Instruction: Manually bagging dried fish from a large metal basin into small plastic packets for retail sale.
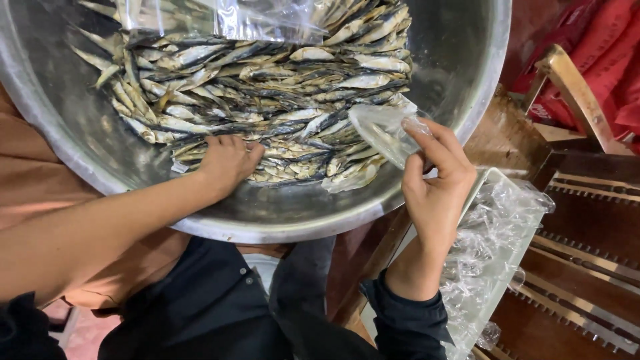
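small silvery dried fish (267, 100), heaped, glossy

A dark wooden bench (587, 220) with metal ridged strips stands beside red cloth (607, 60) and a wooden chair frame (577, 93).

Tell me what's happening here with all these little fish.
A person leans over a large metal basin holding a heap of small silvery dried fish. Their left hand is pressed into the near edge of the heap, fingers curled as if gathering some. Their right hand holds a small clear plastic bag at the heap's edge. More clear bags lie in a pale tray beside the basin.
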